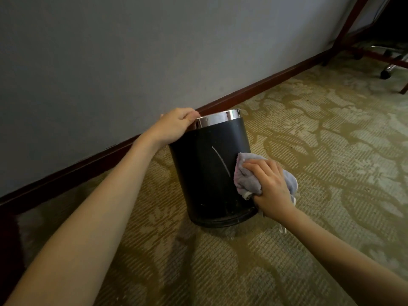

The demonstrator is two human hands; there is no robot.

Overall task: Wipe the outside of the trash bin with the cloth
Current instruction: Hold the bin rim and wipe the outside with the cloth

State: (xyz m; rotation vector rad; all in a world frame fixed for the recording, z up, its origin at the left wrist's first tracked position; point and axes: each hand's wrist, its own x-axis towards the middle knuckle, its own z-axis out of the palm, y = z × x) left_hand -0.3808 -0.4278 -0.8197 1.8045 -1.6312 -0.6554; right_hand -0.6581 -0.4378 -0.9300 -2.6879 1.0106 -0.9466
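Observation:
A round black trash bin (205, 173) with a shiny metal rim stands upright on the carpet, close to the wall. A pale streak runs down its front side. My left hand (174, 125) grips the metal rim at the bin's upper left. My right hand (270, 186) presses a crumpled grey-lilac cloth (246, 173) against the bin's right side, about halfway down. Part of the cloth sticks out behind my fingers.
A grey wall (110, 62) with a dark red-brown skirting board runs diagonally behind the bin. Patterned olive carpet (309, 129) covers the floor. At the far top right stand wooden furniture legs (344, 32) and the wheeled base of a chair (388, 69).

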